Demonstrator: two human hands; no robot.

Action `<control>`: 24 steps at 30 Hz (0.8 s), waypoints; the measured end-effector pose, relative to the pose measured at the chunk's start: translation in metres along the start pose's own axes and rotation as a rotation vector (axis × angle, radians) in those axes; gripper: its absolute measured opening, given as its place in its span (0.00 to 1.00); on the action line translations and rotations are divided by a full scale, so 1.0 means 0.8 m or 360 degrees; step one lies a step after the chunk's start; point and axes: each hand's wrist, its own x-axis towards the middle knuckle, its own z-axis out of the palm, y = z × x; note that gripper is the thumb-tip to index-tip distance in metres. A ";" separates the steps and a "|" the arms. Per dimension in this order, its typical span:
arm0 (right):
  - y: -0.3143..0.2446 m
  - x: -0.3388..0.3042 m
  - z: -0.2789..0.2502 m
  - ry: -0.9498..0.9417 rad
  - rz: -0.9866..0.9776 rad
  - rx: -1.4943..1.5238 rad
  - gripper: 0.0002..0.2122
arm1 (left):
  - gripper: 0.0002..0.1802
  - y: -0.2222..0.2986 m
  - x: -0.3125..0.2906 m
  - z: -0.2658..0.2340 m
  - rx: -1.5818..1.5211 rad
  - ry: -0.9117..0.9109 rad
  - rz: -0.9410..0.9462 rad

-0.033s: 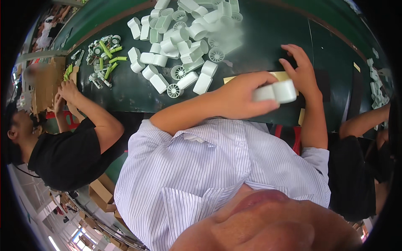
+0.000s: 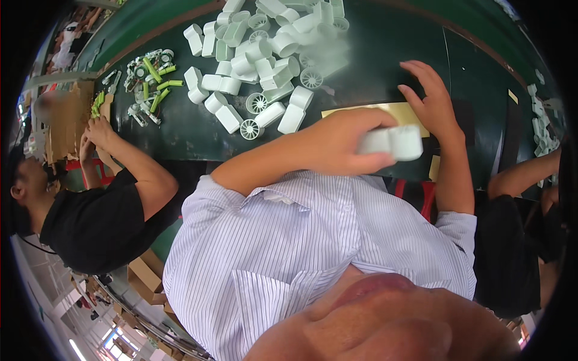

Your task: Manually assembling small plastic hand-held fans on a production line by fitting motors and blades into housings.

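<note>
My left hand point(image 2: 340, 144) is closed around a pale white plastic housing point(image 2: 400, 143) with a rounded, two-lobed shape, held above the table's near edge. My right hand point(image 2: 432, 99) has its fingers apart and nothing in them; it is over the dark table beside a flat yellow strip point(image 2: 400, 111). Ahead and to the left lies a heap of similar pale plastic housings point(image 2: 242, 65). Round vented parts with spokes, such as one fan-like grille point(image 2: 250, 129), show among them.
White mechanical parts with bright green handles point(image 2: 158, 84) lie on the left of the green table point(image 2: 385, 48). A co-worker in black point(image 2: 96, 222) handles parts beside a cardboard box point(image 2: 72, 123). Another person's arm point(image 2: 524, 171) reaches in at the right, near more pale parts point(image 2: 545, 132).
My left hand has shifted slightly left and toward me with the housing, uncovering more of the yellow strip. My right hand has moved very slightly.
</note>
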 end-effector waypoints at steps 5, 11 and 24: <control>-0.085 0.067 0.018 -0.0204 -0.0814 0.0014 0.21 | 0.25 0.011 -0.091 -0.064 0.0064 -0.0404 -0.0276; -0.141 0.150 0.116 -0.0396 -0.1246 -0.0264 0.23 | 0.25 -0.020 -0.153 -0.070 0.0075 -0.0050 -0.0510; -0.121 0.182 0.062 -0.0951 -0.0599 -0.0174 0.10 | 0.26 -0.054 -0.131 -0.081 0.0401 0.0420 -0.0494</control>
